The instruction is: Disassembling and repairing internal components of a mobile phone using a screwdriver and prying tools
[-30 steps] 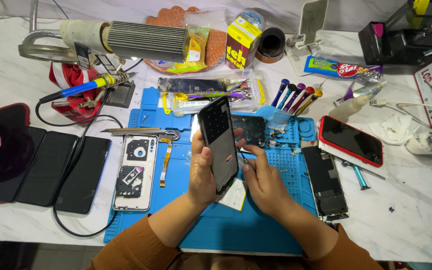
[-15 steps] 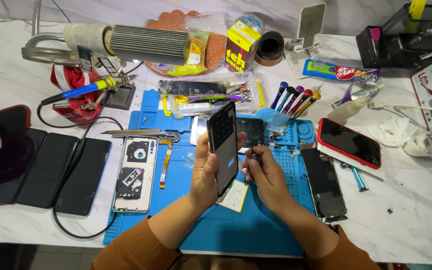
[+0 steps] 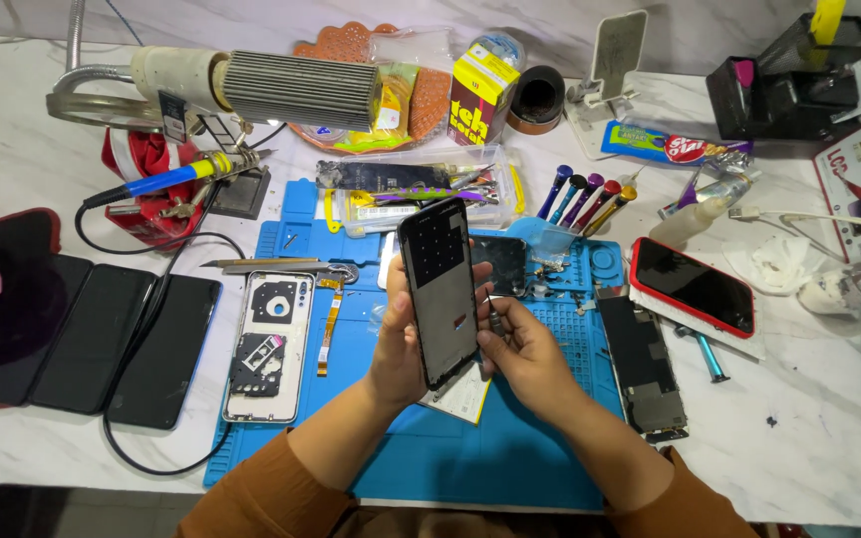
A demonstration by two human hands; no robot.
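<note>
My left hand (image 3: 401, 344) holds a black phone frame (image 3: 438, 287) upright on its long edge above the blue work mat (image 3: 510, 458), its inner side facing me. My right hand (image 3: 525, 357) sits just right of it, fingers pinched on a thin dark tool (image 3: 494, 317) whose tip meets the frame's right edge. A small white and yellow card (image 3: 465, 397) lies on the mat under both hands. Orange sleeves cover both forearms.
An opened white phone back (image 3: 269, 344) lies left on the mat, a dark phone part (image 3: 645, 369) right. A red-cased phone (image 3: 692, 285) rests on the marble table. Several black phones (image 3: 92, 334), a soldering iron (image 3: 166, 181), screwdrivers (image 3: 580, 194) and a ribbed lamp (image 3: 296, 90) stand around.
The phone frame has turned slightly and come a little lower and closer. My right hand has closed in on its right edge with the tool.
</note>
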